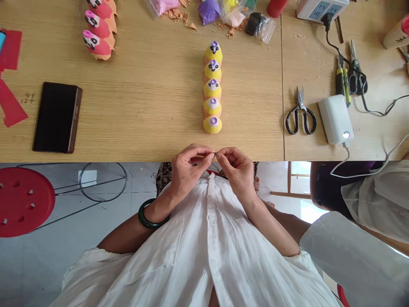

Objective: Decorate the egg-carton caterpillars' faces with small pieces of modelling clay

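My left hand (191, 168) and my right hand (235, 170) meet just over the table's near edge (143, 160). Their fingertips pinch a tiny pale bit of what looks like clay (215, 153) between them; it is too small to make out clearly. Straight ahead of the hands, a row of yellow clay-covered egg-carton figures (213, 87) with purple-and-white markings runs away from me. The nearest figure stands a short way beyond my fingertips. A green bangle (151, 214) circles my left wrist.
Pink figures (99, 30) stand at the upper left, beside a black phone (56, 117) and red sheets (9, 85). Clay packets (209, 10) and crumbs lie at the far edge. To the right are black-handled scissors (300, 113), a white power bank (335, 119), and a power strip (322, 8).
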`<state>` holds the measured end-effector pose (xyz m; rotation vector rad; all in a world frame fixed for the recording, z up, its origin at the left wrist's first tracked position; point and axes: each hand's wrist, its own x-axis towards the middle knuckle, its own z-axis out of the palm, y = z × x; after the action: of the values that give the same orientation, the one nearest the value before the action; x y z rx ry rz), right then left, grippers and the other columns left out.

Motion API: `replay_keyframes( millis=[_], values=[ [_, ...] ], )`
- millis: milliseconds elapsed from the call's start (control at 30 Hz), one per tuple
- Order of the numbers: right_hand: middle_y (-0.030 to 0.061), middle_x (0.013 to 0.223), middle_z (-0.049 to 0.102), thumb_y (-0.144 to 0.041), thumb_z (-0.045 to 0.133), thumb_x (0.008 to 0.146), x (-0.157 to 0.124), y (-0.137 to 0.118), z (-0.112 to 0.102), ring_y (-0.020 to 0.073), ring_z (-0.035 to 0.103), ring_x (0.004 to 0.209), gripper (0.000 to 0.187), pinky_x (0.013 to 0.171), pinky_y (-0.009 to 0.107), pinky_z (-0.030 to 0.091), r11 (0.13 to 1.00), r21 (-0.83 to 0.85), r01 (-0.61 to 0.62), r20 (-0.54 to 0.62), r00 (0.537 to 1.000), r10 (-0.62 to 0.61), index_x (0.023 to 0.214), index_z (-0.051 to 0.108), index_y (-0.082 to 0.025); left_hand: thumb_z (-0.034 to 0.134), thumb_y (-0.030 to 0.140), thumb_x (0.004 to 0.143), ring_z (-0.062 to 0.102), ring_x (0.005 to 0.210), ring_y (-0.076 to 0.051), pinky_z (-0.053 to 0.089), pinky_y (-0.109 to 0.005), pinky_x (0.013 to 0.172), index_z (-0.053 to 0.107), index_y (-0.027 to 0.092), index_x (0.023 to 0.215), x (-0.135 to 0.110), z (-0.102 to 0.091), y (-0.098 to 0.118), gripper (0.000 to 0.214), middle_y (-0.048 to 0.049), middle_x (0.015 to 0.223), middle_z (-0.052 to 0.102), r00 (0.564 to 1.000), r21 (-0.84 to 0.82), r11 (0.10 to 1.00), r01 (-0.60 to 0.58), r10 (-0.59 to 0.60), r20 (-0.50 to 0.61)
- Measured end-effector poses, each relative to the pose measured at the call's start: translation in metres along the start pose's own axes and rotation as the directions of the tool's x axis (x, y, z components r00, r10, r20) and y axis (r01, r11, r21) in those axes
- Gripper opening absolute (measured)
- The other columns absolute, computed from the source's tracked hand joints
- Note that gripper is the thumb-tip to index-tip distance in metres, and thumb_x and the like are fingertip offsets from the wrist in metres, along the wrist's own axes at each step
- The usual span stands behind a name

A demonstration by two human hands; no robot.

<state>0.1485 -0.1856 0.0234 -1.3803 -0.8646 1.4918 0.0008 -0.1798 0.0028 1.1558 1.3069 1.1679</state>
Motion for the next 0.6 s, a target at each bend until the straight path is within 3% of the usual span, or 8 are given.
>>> replay_keyframes(
  millis=[400, 600],
  values=[
    [-0.0046, 0.064, 0.058, -0.051, 0.086, 0.08, 0.0014, 0.0052, -0.0008, 0.0076, 0.044, 0.056, 0.036, 0.053, 0.025, 0.037, 1.0, 0.018, 0.019, 0.004, 1.0, -0.02, 0.079, 0.068, -0.02, 0.081, 0.029, 0.083, 0.074, 0.081, -0.012, 0.065, -0.02, 0.077, 0.079, 0.018, 0.085, -0.0004, -0.0002, -0.0009, 0.012, -0.0016, 0.088, 0.076, 1.0, -0.031, 0.999, 0.014, -0.014, 0.0],
    [-0.0045, 0.065, 0.063, -0.043, 0.083, 0.085, -0.0009, 0.0065, -0.0015, 0.0072, 0.046, 0.055, 0.026, 0.053, 0.025, 0.036, 0.998, 0.021, 0.064, 0.003, 0.998, -0.064, 0.089, 0.072, -0.019, 0.081, 0.029, 0.081, 0.074, 0.076, -0.011, 0.065, -0.019, 0.073, 0.076, 0.017, 0.083, -0.0005, 0.0002, 0.0021, 0.013, -0.0008, 0.086, 0.075, 0.998, -0.056, 0.996, 0.065, -0.065, 0.001]
  ],
)
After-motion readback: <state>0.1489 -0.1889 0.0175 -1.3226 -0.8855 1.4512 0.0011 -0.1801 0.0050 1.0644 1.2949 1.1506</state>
